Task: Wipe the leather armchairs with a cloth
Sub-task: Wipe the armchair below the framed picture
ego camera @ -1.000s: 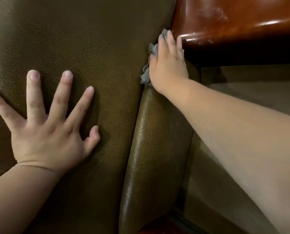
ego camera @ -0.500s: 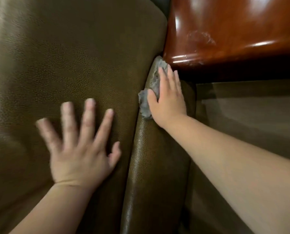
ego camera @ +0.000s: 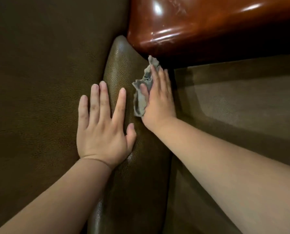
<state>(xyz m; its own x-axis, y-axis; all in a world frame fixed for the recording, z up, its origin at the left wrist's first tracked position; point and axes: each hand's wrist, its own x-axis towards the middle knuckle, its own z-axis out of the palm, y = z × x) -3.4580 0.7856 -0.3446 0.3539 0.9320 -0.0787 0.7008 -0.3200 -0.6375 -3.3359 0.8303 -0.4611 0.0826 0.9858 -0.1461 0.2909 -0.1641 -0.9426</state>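
A dark olive-brown leather armchair (ego camera: 39, 81) fills the left and middle of the view, with a rounded leather side bolster (ego camera: 122, 65) running down the centre. My right hand (ego camera: 159, 100) presses a crumpled grey cloth (ego camera: 141, 97) flat against the right side of that bolster, fingers straight and pointing up. My left hand (ego camera: 103, 125) lies flat with fingers spread across the seam between the big leather panel and the bolster. It holds nothing.
A glossy reddish-brown wooden armrest (ego camera: 200, 26) crosses the upper right, just above the cloth. Below it lies a dull brown carpeted floor (ego camera: 242, 102) at the right.
My right hand has slid the cloth down the bolster, away from the wooden armrest. My left hand has moved right, from the wide leather panel onto the bolster's edge.
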